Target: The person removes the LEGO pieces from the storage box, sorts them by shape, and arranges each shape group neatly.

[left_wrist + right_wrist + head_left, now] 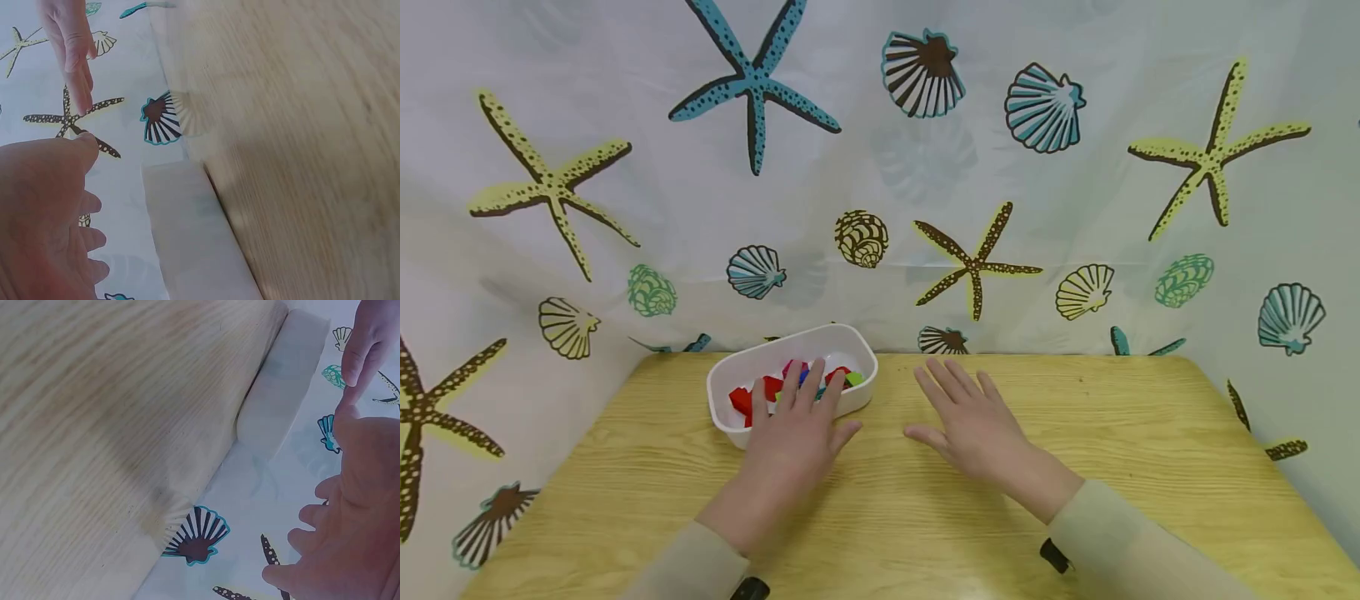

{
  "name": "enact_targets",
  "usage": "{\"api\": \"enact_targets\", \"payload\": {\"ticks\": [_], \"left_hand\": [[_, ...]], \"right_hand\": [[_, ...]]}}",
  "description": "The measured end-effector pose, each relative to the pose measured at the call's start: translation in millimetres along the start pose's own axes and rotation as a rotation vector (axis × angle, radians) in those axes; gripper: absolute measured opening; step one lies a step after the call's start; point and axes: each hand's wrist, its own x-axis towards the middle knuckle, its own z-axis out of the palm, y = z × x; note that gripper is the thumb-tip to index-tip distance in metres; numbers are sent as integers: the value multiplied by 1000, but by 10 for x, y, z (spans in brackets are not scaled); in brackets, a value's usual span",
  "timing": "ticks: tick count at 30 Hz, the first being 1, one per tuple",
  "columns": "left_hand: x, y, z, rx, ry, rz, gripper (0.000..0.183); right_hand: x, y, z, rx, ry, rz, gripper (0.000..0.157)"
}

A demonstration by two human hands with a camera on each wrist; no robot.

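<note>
- White bin (805, 344): long axis slants across surface (895, 517), right end farther back.
- Left hand (793, 442): fingers apart, partly obscuring coloured pieces (741, 402).
- Right hand (977, 429): fingers straight.

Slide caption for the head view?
Left grip and right grip, both open, above a wooden table; white tub holding colorful pieces.

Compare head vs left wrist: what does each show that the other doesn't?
Only head: the colored pieces inside the white tray, plus both sleeves.
Only left wrist: the palm side of the left hand, close up.
Both: left hand, right hand, the tray's outer wall, the wooden table and the shell-and-starfish backdrop.
</note>
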Motion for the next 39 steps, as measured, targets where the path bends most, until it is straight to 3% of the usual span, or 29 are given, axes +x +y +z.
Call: {"api": "enact_targets", "payload": {"ticks": [11, 20, 26, 31, 39], "left_hand": [[-13, -164, -61, -33, 36, -8, 78], [3, -358, -79, -90, 36, -45, 77], [11, -482, -72, -103, 53, -71, 76], [20, -592, -58, -133, 37, -96, 77], [66, -759, -12, -202, -26, -121, 79]], "right_hand": [[220, -39, 8, -41, -70, 20, 85], [441, -27, 158, 9, -124, 3, 86], [512, -92, 157, 95, -124, -34, 84], [592, -135, 205, 111, -117, -65, 82], [683, -207, 266, 138, -126, -31, 82]]}}
